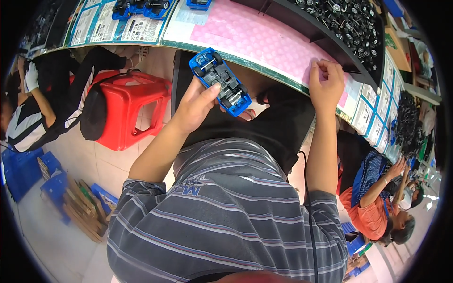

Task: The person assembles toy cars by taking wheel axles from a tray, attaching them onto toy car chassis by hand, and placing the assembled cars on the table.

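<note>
My left hand [196,104] is closed around a blue toy car [221,81], its thumb pressed on the underside. The car is turned over, showing a black chassis, dark wheels and a silvery axle near its upper end. It is held over my lap, just off the near edge of the table. My right hand [326,85] rests at the table's edge on pink bubble-patterned sheeting [255,37]. Its fingers are curled in and closed; whatever they may hold is too hidden to make out. Beside it stands a black tray [325,40] heaped with small wheels on axles [342,19].
More blue toy cars [141,8] lie at the table's far left, with another [198,4] near the top middle. A red plastic stool [134,106] stands to the left. One person [40,101] sits at left, another in orange [373,212] works at right. A black cable [309,212] hangs over my right side.
</note>
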Motion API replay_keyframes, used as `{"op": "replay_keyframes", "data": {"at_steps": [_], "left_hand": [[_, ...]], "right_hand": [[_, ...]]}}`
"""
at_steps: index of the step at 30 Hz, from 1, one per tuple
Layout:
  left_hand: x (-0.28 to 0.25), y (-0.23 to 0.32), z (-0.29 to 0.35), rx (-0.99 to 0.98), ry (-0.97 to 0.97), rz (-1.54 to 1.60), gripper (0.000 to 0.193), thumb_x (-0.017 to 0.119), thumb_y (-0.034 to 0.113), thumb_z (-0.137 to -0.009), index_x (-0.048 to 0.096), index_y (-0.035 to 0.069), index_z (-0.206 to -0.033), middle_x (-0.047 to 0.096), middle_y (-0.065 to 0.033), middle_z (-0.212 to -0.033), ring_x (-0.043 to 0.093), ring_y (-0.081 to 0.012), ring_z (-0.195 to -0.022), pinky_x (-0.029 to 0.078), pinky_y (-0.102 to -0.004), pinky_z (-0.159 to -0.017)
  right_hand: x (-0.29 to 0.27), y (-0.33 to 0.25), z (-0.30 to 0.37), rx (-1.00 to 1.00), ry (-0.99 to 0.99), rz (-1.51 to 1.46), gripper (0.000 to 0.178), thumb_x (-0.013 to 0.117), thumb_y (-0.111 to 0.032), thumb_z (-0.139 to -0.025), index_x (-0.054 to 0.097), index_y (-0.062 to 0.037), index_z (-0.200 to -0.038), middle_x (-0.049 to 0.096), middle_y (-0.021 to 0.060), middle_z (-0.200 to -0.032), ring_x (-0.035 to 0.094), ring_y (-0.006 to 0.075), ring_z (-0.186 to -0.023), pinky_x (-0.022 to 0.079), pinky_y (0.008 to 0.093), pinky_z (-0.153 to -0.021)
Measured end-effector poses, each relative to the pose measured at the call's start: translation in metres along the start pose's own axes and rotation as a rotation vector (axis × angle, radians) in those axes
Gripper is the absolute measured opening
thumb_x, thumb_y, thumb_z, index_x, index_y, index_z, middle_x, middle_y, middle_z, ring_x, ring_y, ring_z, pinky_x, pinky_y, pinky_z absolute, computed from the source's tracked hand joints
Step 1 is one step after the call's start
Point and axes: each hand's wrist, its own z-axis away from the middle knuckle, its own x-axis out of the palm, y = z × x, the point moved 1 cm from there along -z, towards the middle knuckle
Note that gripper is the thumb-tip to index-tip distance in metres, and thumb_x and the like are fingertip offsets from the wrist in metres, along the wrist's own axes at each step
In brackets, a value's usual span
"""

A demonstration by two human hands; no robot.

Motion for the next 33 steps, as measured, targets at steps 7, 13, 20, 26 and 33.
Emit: {"op": "replay_keyframes", "data": {"at_steps": [7,13,20,26,33], "left_hand": [[-0.003,0.011,-0.007,0.090,-0.003,-0.095,0.049,0.055,0.020,-0.101,0.035,0.008,-0.144,0.057,-0.0078,-0.121,0.061,-0.0141,-0.098,0.051,-0.0295,-0.075],[-0.042,0.065,-0.007,0.372,0.226,-0.138,0.045,0.047,0.018,-0.104,0.034,0.004,-0.145,0.055,-0.0209,-0.135,0.058,-0.0297,-0.124,0.046,-0.0460,-0.106],[-0.129,0.180,-0.012,0.395,0.480,-0.373,0.034,0.053,0.019,-0.103,0.046,0.004,-0.133,0.064,-0.0108,-0.118,0.068,-0.0241,-0.099,0.057,-0.0384,-0.078],[-0.218,0.251,-0.070,0.166,0.744,-0.668,0.037,0.058,0.019,-0.100,0.050,0.000,-0.131,0.065,-0.0112,-0.115,0.070,-0.0248,-0.089,0.058,-0.0358,-0.079],[-0.280,0.304,-0.136,0.001,0.720,-0.899,0.047,0.065,0.032,-0.096,0.056,0.009,-0.135,0.063,-0.0064,-0.124,0.062,-0.0135,-0.075,0.053,-0.0209,-0.055]], "right_hand": [[0.000,-0.004,0.002,0.045,-0.017,-0.029,0.011,0.072,-0.010,-0.085,0.066,-0.0009,-0.087,0.063,0.0109,-0.086,0.062,0.0242,-0.076,0.051,0.0329,-0.068],[0.000,-0.006,0.003,0.025,-0.010,0.006,0.010,0.071,-0.009,-0.085,0.066,-0.0008,-0.088,0.063,0.0111,-0.087,0.062,0.0253,-0.077,0.051,0.0334,-0.068],[0.003,-0.002,0.003,0.031,0.003,0.018,0.009,0.070,-0.009,-0.084,0.066,-0.0019,-0.088,0.064,0.0107,-0.088,0.062,0.0265,-0.076,0.051,0.0355,-0.068],[-0.004,0.001,0.006,0.064,0.026,0.059,0.011,0.071,-0.013,-0.083,0.066,-0.0041,-0.088,0.065,0.0091,-0.089,0.063,0.0277,-0.077,0.049,0.0401,-0.072],[0.000,0.010,0.006,0.020,0.042,0.051,0.011,0.068,-0.012,-0.081,0.065,-0.0029,-0.086,0.065,0.0139,-0.088,0.063,0.0358,-0.084,0.049,0.0454,-0.074]]}}
